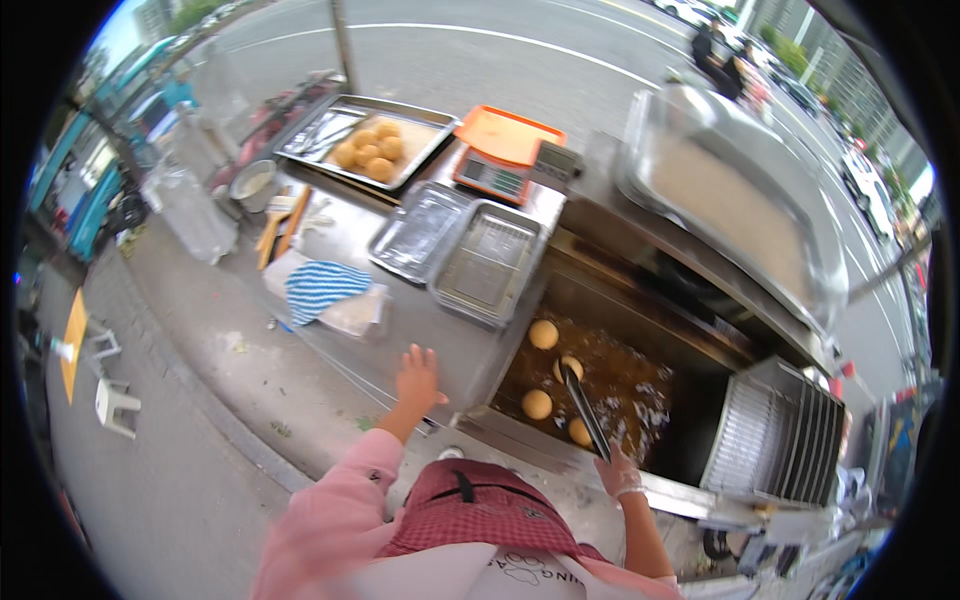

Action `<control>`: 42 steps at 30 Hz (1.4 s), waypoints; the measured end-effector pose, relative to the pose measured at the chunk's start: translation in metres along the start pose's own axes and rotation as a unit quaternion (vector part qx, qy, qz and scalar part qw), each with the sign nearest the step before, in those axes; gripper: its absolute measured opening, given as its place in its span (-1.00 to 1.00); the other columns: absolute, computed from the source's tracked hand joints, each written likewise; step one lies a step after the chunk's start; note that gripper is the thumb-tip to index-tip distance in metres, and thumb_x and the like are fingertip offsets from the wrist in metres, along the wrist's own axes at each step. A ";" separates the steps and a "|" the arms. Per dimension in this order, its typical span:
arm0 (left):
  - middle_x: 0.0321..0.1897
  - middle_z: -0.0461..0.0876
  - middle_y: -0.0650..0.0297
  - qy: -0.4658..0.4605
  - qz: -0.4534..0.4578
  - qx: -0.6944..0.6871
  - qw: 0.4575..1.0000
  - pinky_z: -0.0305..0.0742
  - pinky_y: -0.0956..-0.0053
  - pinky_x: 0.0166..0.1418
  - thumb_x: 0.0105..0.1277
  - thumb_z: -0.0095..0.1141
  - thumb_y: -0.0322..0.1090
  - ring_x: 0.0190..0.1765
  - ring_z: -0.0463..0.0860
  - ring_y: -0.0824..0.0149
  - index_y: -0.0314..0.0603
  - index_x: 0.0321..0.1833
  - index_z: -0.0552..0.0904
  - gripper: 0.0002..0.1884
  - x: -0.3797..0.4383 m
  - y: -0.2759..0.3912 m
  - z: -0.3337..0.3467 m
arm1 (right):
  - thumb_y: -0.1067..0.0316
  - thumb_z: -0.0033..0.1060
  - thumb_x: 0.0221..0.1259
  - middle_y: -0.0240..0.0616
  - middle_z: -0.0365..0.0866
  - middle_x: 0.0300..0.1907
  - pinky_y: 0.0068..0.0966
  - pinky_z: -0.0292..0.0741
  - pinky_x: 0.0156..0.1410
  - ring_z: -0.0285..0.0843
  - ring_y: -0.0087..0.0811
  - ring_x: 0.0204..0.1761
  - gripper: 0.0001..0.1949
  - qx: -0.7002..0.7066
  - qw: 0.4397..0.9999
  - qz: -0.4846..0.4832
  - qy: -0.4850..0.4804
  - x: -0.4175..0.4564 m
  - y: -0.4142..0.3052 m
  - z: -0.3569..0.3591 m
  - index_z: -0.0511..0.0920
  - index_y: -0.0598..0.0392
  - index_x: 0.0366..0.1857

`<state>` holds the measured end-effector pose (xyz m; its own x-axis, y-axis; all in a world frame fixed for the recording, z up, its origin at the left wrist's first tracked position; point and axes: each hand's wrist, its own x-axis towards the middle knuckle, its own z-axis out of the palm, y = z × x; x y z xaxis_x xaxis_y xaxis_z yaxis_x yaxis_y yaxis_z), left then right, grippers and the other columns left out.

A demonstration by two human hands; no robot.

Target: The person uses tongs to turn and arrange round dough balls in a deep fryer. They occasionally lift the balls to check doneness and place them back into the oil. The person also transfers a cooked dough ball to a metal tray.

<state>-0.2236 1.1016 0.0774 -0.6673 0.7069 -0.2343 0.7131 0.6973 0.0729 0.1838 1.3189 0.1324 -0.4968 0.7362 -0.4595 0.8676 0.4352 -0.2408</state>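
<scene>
My right hand point(620, 472), in what looks like a clear plastic glove, grips a long dark utensil point(585, 412), probably tongs. Its far end reaches a golden dough ball point(568, 369) in the hot oil point(611, 375) of a deep fryer. Other round balls float around it, among them one point(543, 334) farther back and one point(536, 405) to the left. Fingers spread and holding nothing, my left hand point(420, 381) is over the metal counter point(450, 341) left of the fryer; whether it touches the surface I cannot tell.
A wire rack point(772, 431) stands at the fryer's right end. Metal trays point(487, 262), an orange-topped scale point(510, 135) and a tray of fried balls point(367, 154) sit behind the counter's front. A striped cloth point(322, 289) lies left. A plastic-covered tray point(735, 202) occupies the back right.
</scene>
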 end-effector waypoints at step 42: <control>0.59 0.02 -0.11 -0.017 -0.019 -0.030 0.999 0.55 0.12 0.23 -0.18 0.59 0.11 0.57 0.15 -0.12 -0.07 0.58 0.14 0.24 0.011 -0.007 0.027 | -0.09 0.01 0.38 0.22 0.48 0.19 -0.05 0.59 0.13 0.66 0.08 0.09 -0.16 -0.106 0.990 0.091 -0.023 0.058 -0.099 0.002 -0.13 0.05 0.59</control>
<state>-0.2298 1.1013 0.0484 -0.6853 0.6758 -0.2712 0.6723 0.7303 0.1209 0.0698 1.3174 0.1281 -0.3262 0.7900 -0.5192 0.9160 0.3998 0.0328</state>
